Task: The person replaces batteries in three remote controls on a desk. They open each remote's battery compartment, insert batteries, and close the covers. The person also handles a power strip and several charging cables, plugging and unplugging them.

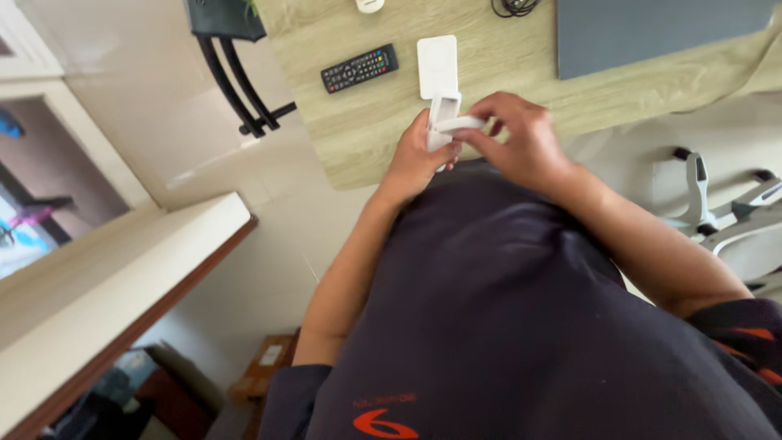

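A pale wooden table (383,122) is seen from above. A grey mat (652,33) is laid on the table, well right of the white box (442,122). A black remote (358,68) is placed left of the box, and a white lid (437,65) just beyond it. The box is gripped by the left hand (415,159) above the table's near edge. A white strip (460,124) at the box is pinched by the right hand (517,138).
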